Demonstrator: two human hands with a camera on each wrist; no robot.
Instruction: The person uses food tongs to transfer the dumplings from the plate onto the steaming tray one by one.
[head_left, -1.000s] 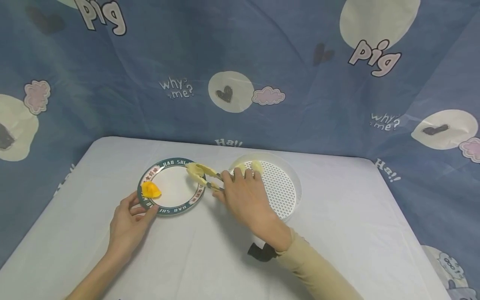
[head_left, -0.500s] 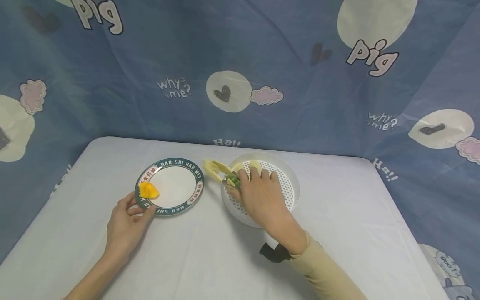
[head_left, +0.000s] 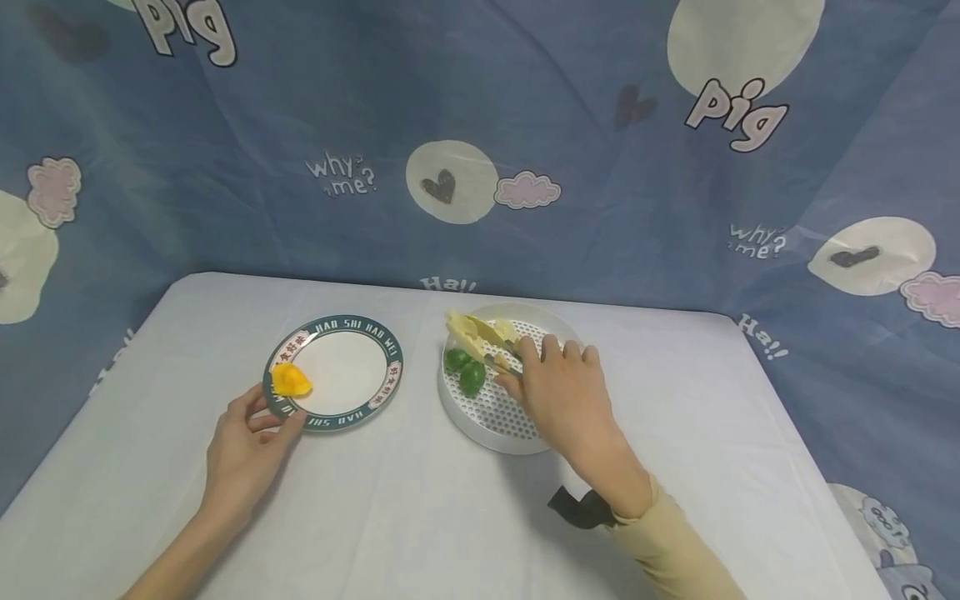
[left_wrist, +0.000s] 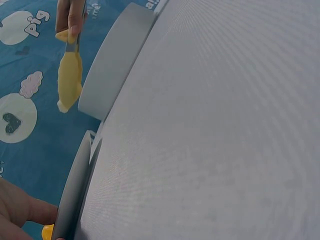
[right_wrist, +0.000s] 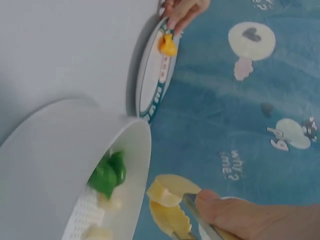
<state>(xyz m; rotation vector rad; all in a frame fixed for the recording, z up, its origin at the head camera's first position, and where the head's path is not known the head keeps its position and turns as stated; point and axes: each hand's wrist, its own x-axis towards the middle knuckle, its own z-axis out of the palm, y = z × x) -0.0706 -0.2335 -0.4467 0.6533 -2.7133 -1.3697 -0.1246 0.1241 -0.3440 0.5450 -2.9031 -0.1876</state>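
My right hand [head_left: 568, 400] grips yellow-tipped tongs [head_left: 483, 340] over the far left part of a white perforated round tray [head_left: 480, 433]. Between the tong tips the right wrist view shows a pale yellow chunk [right_wrist: 162, 194]. Inside the tray lie shiny green pieces [head_left: 472, 379], pepper-like, and pale yellow chunks [right_wrist: 98, 233]. My left hand [head_left: 243, 458] pinches the near left rim of a round plate [head_left: 348, 371] with a green lettered border, thumb on top. A bright yellow-orange piece [head_left: 291, 381] sits on that plate next to the thumb.
A white cloth covers the table [head_left: 420, 517]. Behind it hangs a blue printed curtain [head_left: 300, 233]. Plate and tray stand side by side with a narrow strip of cloth between them. A black strap [head_left: 581, 508] shows at my right wrist.
My right hand has carried the tongs rightward from the plate's right edge to over the tray, uncovering the green pieces. The left hand keeps its hold on the plate.
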